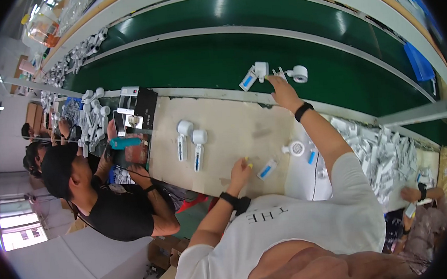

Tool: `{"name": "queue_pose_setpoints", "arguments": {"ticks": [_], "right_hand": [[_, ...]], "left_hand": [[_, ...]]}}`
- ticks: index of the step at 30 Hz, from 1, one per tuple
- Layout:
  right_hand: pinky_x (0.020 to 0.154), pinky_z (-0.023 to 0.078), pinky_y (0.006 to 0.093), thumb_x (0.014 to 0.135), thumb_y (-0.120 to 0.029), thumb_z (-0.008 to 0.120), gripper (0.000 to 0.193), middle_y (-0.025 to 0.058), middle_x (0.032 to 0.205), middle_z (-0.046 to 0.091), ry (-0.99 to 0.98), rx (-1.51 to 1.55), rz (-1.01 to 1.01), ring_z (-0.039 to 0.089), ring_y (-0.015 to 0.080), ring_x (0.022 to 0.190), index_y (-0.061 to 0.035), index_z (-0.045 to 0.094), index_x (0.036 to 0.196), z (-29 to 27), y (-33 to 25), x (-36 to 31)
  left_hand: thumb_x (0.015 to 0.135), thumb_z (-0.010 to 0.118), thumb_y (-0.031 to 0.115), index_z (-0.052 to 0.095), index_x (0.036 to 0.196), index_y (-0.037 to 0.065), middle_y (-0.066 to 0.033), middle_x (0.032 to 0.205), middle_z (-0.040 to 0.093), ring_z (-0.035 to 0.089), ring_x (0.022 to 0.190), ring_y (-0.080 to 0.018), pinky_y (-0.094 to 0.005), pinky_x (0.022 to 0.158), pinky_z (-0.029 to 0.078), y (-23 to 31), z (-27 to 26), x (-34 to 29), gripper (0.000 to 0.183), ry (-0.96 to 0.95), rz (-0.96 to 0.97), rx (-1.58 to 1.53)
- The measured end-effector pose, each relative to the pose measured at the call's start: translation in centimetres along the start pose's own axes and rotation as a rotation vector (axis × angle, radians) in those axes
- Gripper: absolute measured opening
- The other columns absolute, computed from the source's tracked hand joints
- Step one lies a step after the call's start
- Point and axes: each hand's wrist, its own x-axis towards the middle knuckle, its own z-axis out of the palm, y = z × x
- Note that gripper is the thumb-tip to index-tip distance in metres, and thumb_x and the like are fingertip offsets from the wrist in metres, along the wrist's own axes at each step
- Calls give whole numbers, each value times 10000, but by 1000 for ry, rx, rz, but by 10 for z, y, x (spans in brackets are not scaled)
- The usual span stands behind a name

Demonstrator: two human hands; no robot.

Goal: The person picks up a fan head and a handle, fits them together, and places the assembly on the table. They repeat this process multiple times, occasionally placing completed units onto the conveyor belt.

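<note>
My right hand [284, 95], a dark band on its wrist, stretches out over the green conveyor belt with its fingers extended. At its fingertips is a white handheld fan [249, 80] with a blue strip on its handle. Just beyond the knuckles lie a small white pronged part [279, 72] and a white round fan head [300, 74]. My left hand [240, 173] hovers over the beige work table, fingers loosely bent and apart, nothing visible in them. Yellow covers show on fingertips of both hands. Near the left hand lies a white handle piece [267, 169] with a blue strip.
Two white fans [199, 141] lie on the table [222, 119]'s left; a vented fan head [296, 149] lies right. White parts [375, 155] are heaped at right. A small machine [130, 112] stands left, beside a co-worker in black [108, 199]. Another person's hand [410, 194] is far right.
</note>
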Motion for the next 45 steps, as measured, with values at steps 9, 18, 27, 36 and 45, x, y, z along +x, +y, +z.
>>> {"name": "queue_pose_setpoints", "arguments": {"ticks": [9,18,27,36,45], "right_hand": [[761,473,369,710,-20,576,465,49,1161,451,-327,-444,-291,522,276,959,-129,474,1150,12,33,102],[802,470,343,626,38,633,414,85,1149,491,-77,35,-553,513,286,1030,-94,541,1007,-111,-93,-20],[784,476,347,610,2,678,510,115,1160,440,-84,-139,-321,523,305,995,-115,511,1078,-156,-150,-120],[743,482,347,596,-2,689,588,123,1135,442,-23,-136,-156,549,290,948,-82,465,1133,-162,-168,-183],[665,511,279,827,-499,500,728,120,1364,313,-367,1910,147,574,243,924,-200,158,1395,-110,-150,-239]], "left_hand": [[820,519,61,548,1028,-5,-31,859,602,545,770,-80,-212,686,435,-8,-2,-9,220,38,-141,-302],[931,354,352,505,1117,-7,-127,1102,564,517,1056,-186,-319,897,409,58,-44,36,432,-50,126,-590],[901,444,374,353,1249,3,-151,1146,522,495,1099,-244,-353,924,397,159,-25,-32,516,-493,452,-816],[857,517,116,458,1089,21,-125,947,585,626,786,-225,-320,698,519,161,-18,-67,257,-494,202,-1116],[873,453,201,467,1072,2,-122,849,583,601,630,-210,-298,580,495,208,-52,-99,282,-845,130,-1045]]}}
